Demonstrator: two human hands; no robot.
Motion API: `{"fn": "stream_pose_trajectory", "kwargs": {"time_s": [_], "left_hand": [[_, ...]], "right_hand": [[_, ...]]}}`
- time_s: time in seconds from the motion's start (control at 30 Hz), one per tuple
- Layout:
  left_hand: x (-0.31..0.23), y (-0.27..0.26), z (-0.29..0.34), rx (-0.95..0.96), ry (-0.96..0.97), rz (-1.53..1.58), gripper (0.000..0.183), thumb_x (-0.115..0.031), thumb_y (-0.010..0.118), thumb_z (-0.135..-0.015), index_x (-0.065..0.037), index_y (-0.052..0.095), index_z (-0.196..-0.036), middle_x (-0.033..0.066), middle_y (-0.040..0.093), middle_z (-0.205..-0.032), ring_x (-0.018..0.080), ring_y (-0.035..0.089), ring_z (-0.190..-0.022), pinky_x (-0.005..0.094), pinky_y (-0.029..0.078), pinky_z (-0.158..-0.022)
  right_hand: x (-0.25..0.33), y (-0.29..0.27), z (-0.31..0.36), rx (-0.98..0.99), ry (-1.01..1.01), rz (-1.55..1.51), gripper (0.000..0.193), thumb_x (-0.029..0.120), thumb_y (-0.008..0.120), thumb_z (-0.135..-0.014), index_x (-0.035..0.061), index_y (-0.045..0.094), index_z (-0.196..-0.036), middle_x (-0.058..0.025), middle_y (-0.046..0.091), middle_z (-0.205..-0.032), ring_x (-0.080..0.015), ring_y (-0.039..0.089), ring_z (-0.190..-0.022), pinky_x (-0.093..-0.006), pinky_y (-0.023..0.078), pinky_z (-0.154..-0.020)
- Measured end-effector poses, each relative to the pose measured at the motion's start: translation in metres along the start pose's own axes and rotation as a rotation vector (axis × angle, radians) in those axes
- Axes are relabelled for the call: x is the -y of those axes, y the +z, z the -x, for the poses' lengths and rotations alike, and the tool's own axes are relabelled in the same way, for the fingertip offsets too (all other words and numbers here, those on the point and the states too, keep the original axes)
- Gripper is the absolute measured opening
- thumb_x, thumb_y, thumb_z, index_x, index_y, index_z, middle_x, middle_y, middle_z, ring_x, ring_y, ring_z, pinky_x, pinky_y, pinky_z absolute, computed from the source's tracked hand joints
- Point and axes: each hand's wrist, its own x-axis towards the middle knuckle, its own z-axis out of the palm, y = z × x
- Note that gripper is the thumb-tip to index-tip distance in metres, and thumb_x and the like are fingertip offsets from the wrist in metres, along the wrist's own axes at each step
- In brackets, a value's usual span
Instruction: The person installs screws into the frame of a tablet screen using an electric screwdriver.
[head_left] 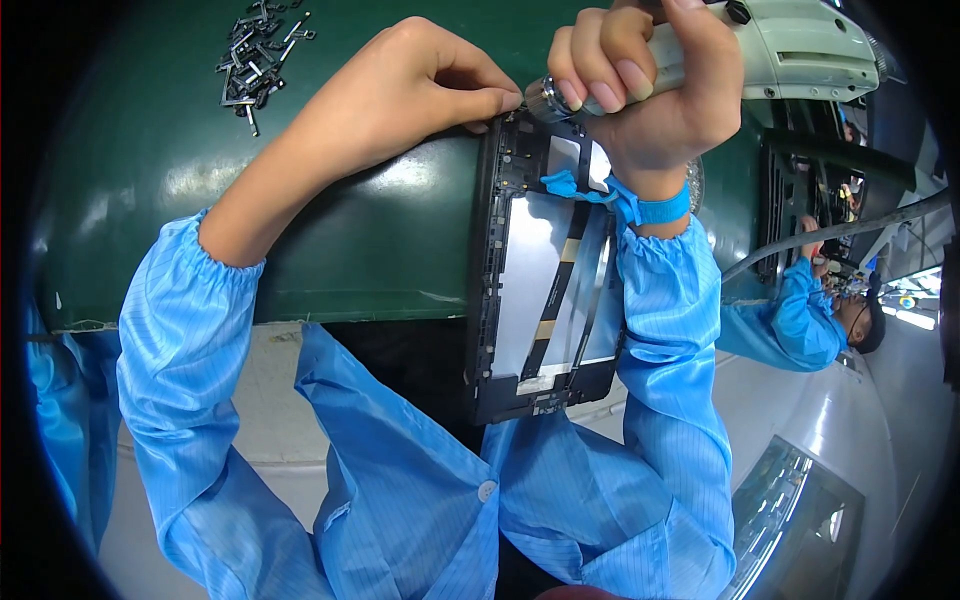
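Observation:
My right hand (672,98) is wrapped round a pale electric screwdriver (805,48), which lies nearly level with its metal nose pointing left. That nose is over the far end of an opened, tablet-like device (484,290) with a black frame and silvery panels inside. At the device's far left corner, my left hand (405,92) pinches thumb and forefinger together close to the screwdriver's nose. Whatever is between those fingertips is too small to make out. The screwdriver's tip is hidden too. A blue wrist strap (662,210) circles my right wrist, its loose end over the device.
Small black and silver parts (258,62) lie heaped at the far left of the green tabletop (370,250). The device's near end overhangs the table edge. A grey cable (835,232) runs along the right, where another person in blue (790,325) sits.

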Motion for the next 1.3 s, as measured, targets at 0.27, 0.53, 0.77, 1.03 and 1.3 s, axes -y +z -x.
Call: {"fn": "stream_pose_trajectory", "kwargs": {"time_s": [0.27, 0.53, 0.77, 1.03, 1.3], "left_hand": [[-0.021, -0.007, 0.002, 0.040, -0.060, 0.024, 0.020, -0.014, 0.069, -0.089, 0.002, 0.074, -0.100, 0.0112, 0.072, -0.075, 0.0092, 0.059, -0.065, 0.0266, 0.049, -0.063], [-0.023, -0.007, 0.003, 0.027, -0.057, 0.028, 0.021, -0.014, 0.070, -0.088, 0.003, 0.073, -0.099, 0.0132, 0.072, -0.075, 0.0096, 0.060, -0.065, 0.0270, 0.050, -0.063], [-0.025, -0.010, 0.003, 0.031, -0.062, 0.021, 0.022, -0.015, 0.070, -0.087, 0.003, 0.073, -0.099, 0.0138, 0.072, -0.075, 0.0103, 0.061, -0.065, 0.0272, 0.050, -0.063], [-0.023, -0.009, 0.003, 0.032, -0.059, 0.031, 0.022, -0.015, 0.069, -0.087, 0.003, 0.073, -0.099, 0.0140, 0.072, -0.075, 0.0106, 0.060, -0.065, 0.0275, 0.050, -0.064], [-0.022, -0.011, 0.003, 0.025, -0.036, -0.004, 0.023, -0.016, 0.069, -0.087, 0.004, 0.072, -0.097, 0.0173, 0.068, -0.070, 0.0113, 0.056, -0.061, 0.0297, 0.048, -0.061]], "right_hand": [[0.000, 0.008, 0.007, -0.037, 0.025, 0.004, 0.027, 0.023, 0.042, -0.100, -0.0011, 0.052, -0.105, -0.0002, 0.034, -0.046, -0.0126, 0.033, -0.035, -0.0292, 0.037, -0.039], [-0.040, -0.023, -0.029, 0.517, -0.259, -0.680, 0.027, 0.024, 0.041, -0.100, -0.0003, 0.053, -0.105, 0.0007, 0.034, -0.046, -0.0127, 0.033, -0.035, -0.0293, 0.037, -0.039], [-0.033, -0.012, -0.015, 0.379, -0.093, -0.849, 0.031, 0.025, 0.038, -0.100, -0.0012, 0.053, -0.109, 0.0013, 0.032, -0.047, -0.0121, 0.034, -0.036, -0.0290, 0.038, -0.039], [-0.035, -0.013, -0.016, 0.370, -0.083, -0.850, 0.031, 0.025, 0.037, -0.100, -0.0017, 0.052, -0.109, 0.0016, 0.032, -0.047, -0.0117, 0.034, -0.036, -0.0284, 0.039, -0.039], [0.000, 0.020, 0.009, -0.027, 0.084, 0.116, 0.029, 0.024, 0.043, -0.101, -0.0018, 0.053, -0.110, 0.0011, 0.031, -0.046, -0.0120, 0.033, -0.035, -0.0280, 0.037, -0.039]]}}
